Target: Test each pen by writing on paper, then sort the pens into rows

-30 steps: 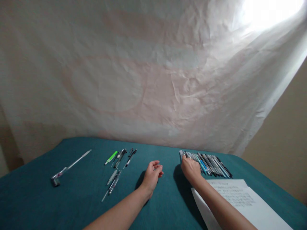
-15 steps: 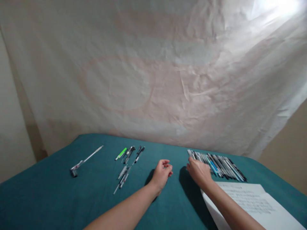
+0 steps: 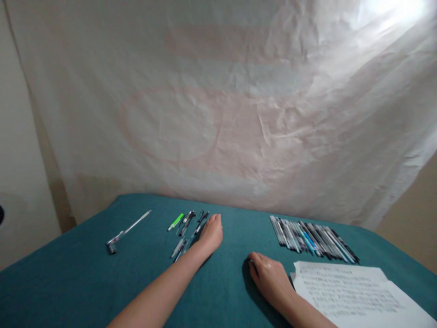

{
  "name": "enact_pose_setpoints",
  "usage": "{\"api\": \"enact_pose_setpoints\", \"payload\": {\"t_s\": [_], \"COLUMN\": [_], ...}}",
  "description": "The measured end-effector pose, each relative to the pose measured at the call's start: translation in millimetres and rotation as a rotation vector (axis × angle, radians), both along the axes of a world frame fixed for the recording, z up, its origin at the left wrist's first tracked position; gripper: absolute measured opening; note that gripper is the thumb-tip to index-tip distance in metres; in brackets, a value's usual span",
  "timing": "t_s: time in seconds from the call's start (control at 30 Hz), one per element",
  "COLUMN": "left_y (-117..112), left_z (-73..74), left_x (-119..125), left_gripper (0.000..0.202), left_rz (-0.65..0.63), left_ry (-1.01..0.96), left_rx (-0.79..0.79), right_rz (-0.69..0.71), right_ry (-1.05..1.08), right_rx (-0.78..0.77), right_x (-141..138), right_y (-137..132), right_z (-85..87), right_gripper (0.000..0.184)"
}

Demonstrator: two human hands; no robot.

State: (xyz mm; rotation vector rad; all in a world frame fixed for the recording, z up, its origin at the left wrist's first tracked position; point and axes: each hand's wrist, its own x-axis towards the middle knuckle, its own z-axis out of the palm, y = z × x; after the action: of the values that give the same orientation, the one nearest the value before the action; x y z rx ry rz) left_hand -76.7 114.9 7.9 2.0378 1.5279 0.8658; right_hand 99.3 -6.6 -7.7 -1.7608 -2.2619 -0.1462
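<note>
Left hand (image 3: pixel 211 233) at the loose pens (image 3: pixel 186 225), just left of the frame's centre.
The loose pens look light, stiff and smooth, and I judge they would roll easily, so each is best pinched mid-barrel. They are slim, dark or clear, and lie scattered beside a green highlighter (image 3: pixel 175 222). The left hand lies over their right edge with its back to the camera, so I cannot tell whether it grips anything. Lower centre, the right hand (image 3: pixel 269 278) rests palm down and curled; a dark tip shows at its thumb, but whether it holds something is unclear. A neat row of pens (image 3: pixel 314 239) lies right of centre, a printed sheet (image 3: pixel 351 291) at lower right, all on the teal tabletop (image 3: pixel 85 282).
</note>
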Motion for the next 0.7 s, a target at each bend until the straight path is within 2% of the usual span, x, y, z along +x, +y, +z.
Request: {"api": "enact_pose_setpoints", "payload": {"t_s": [0.17, 0.33, 0.53, 0.7], "left_y": [28, 38, 28, 1], "left_z": [0.9, -0.6, 2.7, 3.5], "left_x": [-22, -24, -18, -7], "left_gripper": [0.045, 0.042, 0.035, 0.033], "left_rz": [0.168, 0.218, 0.175, 0.069], "left_ry": [0.275, 0.407, 0.413, 0.28], "left_rx": [0.038, 0.018, -0.031, -0.08], "right_rz": [0.005, 0.021, 0.025, 0.026], "right_ry": [0.034, 0.06, 0.069, 0.073], "right_rx": [0.012, 0.029, 0.013, 0.0], "right_x": [2, 2, 3, 4], "right_y": [2, 3, 4, 3], "right_z": [-4.0, -6.9, -7.3, -7.5], "right_gripper": [0.018, 0.019, 0.02, 0.02]}}
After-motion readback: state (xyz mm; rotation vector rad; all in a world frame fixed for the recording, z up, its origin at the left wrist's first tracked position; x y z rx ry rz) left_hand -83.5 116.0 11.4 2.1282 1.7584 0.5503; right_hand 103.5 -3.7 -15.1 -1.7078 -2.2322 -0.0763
